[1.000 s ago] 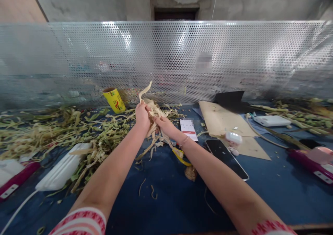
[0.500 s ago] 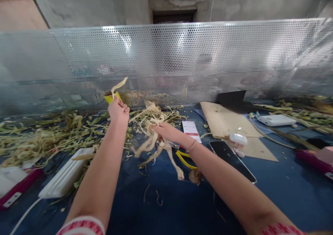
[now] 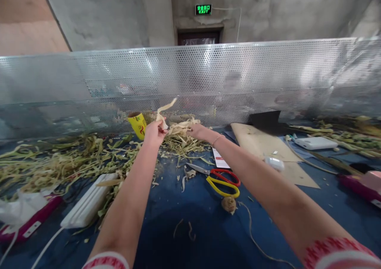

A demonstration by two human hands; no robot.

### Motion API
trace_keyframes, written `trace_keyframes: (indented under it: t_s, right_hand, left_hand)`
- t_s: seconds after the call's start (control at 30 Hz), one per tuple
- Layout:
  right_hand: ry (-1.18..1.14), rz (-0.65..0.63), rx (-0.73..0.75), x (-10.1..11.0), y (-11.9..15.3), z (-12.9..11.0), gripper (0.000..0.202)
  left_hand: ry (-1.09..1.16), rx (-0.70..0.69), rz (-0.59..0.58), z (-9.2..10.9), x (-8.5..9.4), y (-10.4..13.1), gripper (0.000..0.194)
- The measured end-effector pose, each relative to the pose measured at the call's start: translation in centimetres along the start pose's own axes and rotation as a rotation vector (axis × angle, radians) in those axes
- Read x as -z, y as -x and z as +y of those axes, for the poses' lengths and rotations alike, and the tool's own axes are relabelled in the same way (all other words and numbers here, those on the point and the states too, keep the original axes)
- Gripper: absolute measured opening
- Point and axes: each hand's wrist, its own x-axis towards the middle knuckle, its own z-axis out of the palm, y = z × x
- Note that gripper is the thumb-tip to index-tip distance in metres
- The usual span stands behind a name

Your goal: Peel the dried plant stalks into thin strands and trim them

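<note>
My left hand [image 3: 155, 133] is closed in a pinch on a pale dried plant strip [image 3: 166, 107], whose curled end sticks up above the fingers. Beside it, my right hand [image 3: 200, 132] has its fingers closed on pale dried strips [image 3: 188, 123] at the back of a heap of dry stalks [image 3: 183, 142]. Its fingertips are partly hidden. Nearer to me lie scissors [image 3: 222, 184] with one red and one yellow handle, touching or almost touching a small ball of twine [image 3: 229, 204]. Left of my left hand stands a yellow cardboard tube [image 3: 137, 125].
A perforated metal screen [image 3: 193, 78] closes off the back of the blue table. Greenish dried stalks [image 3: 59, 161] spread at left, near a white power strip [image 3: 89, 199]. Brown card [image 3: 268, 142], a white earphone case [image 3: 274, 163] and a white box-like device [image 3: 316, 142] lie at right.
My right hand has moved up and back with the dried strips onto the heap, uncovering the scissors. My left hand has come right, towards it, still holding its strip. The view has tilted up.
</note>
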Motion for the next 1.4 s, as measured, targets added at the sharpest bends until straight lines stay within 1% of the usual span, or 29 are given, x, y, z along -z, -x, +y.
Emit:
trace_keyframes:
  t_s: [0.03, 0.07, 0.1, 0.13, 0.17, 0.2, 0.27, 0.33, 0.37, 0.4, 0.43, 0.5, 0.53, 0.57, 0.63, 0.7, 0.77, 0.8, 0.9, 1.03, 1.1, 1.2, 1.3, 1.4]
  right_hand:
    - [0.082, -0.066, -0.043, 0.6, 1.4, 0.2, 0.014]
    - [0.273, -0.209, -0.100, 1.2, 2.9, 0.3, 0.013]
    - [0.414, -0.270, -0.122, 1.7, 4.4, 0.3, 0.012]
    - [0.480, -0.276, -0.114, 2.1, 5.9, 0.3, 0.011]
    - [0.494, -0.261, -0.098, 2.4, 7.2, 0.2, 0.011]
    - [0.444, -0.221, -0.095, 2.5, 8.4, 0.2, 0.012]
    - [0.229, -0.074, -0.146, 2.6, 10.5, 0.3, 0.020]
    - [-0.004, 0.072, -0.144, 2.4, 12.1, 0.7, 0.038]
    - [-0.095, 0.115, -0.125, 2.4, 12.8, 1.0, 0.046]
    - [-0.159, 0.107, -0.109, 2.3, 13.4, 1.3, 0.050]
    - [-0.210, 0.038, -0.083, 2.3, 14.0, 1.5, 0.050]
    - [-0.224, -0.103, -0.118, 2.1, 14.8, 1.8, 0.042]
    - [-0.193, -0.147, -0.149, 2.0, 15.1, 1.8, 0.041]
    - [-0.141, -0.180, -0.167, 1.7, 15.2, 1.8, 0.043]
    - [0.046, -0.248, -0.127, 0.9, 15.4, 1.4, 0.044]
    - [0.266, -0.266, -0.040, -0.1, 15.6, 1.0, 0.034]
    - [0.435, -0.240, 0.046, -1.0, 15.8, 0.8, 0.017]
    - [0.495, -0.217, 0.079, -1.3, 15.9, 0.9, 0.013]
    - [0.568, -0.161, 0.113, -1.7, 16.4, 1.5, 0.022]
    - [0.480, -0.179, 0.064, -1.4, 16.7, 2.5, 0.020]
    - [0.377, -0.219, 0.012, -1.4, 16.8, 2.6, 0.018]
    - [0.189, -0.309, -0.124, -1.5, 17.1, 2.5, 0.017]
    - [0.083, -0.344, -0.221, -1.7, 17.3, 2.4, 0.016]
    - [0.037, -0.350, -0.221, -1.8, 17.3, 2.8, 0.015]
  left_hand:
    - [-0.023, -0.022, -0.014, -0.1, -0.3, 0.1, 0.007]
    - [-0.046, -0.045, -0.031, -0.3, -0.6, 0.3, 0.006]
    - [-0.067, -0.065, -0.049, -0.4, -1.0, 0.5, 0.008]
    - [-0.086, -0.083, -0.064, -0.6, -1.4, 0.9, 0.011]
    - [-0.107, -0.099, -0.075, -0.9, -1.8, 1.4, 0.015]
    - [-0.138, -0.113, -0.086, -1.2, -2.0, 2.1, 0.018]
    - [-0.245, -0.140, -0.106, -2.2, -2.0, 3.8, 0.020]
    - [-0.432, -0.155, -0.151, -3.4, -1.1, 5.8, 0.017]
    - [-0.542, -0.159, -0.185, -4.2, -0.4, 6.8, 0.015]
    - [-0.640, -0.152, -0.233, -5.0, 0.4, 7.7, 0.014]
    - [-0.729, -0.133, -0.276, -5.8, 1.3, 8.5, 0.012]
    - [-0.809, -0.081, -0.321, -7.3, 2.8, 9.6, 0.012]
    - [-0.825, -0.048, -0.317, -7.8, 3.5, 9.8, 0.014]
    - [-0.837, -0.045, -0.323, -8.3, 3.9, 9.7, 0.014]
    - [-0.869, -0.104, -0.329, -8.9, 4.5, 9.4, 0.013]
    - [-0.833, -0.168, -0.341, -9.1, 4.6, 9.1, 0.014]
    - [-0.717, -0.199, -0.338, -9.3, 4.6, 9.2, 0.017]
    - [-0.646, -0.194, -0.330, -9.5, 4.6, 9.5, 0.017]
    - [-0.467, -0.127, -0.288, -10.2, 4.8, 10.4, 0.020]
    - [-0.285, 0.013, -0.220, -11.1, 4.9, 10.8, 0.022]
    - [-0.156, 0.061, -0.226, -11.3, 4.8, 10.7, 0.024]
    - [-0.012, 0.123, -0.255, -11.4, 4.7, 10.5, 0.026]
    - [-0.007, 0.169, -0.276, -11.4, 4.6, 10.7, 0.028]
    - [-0.108, 0.105, -0.286, -11.4, 4.5, 11.0, 0.028]
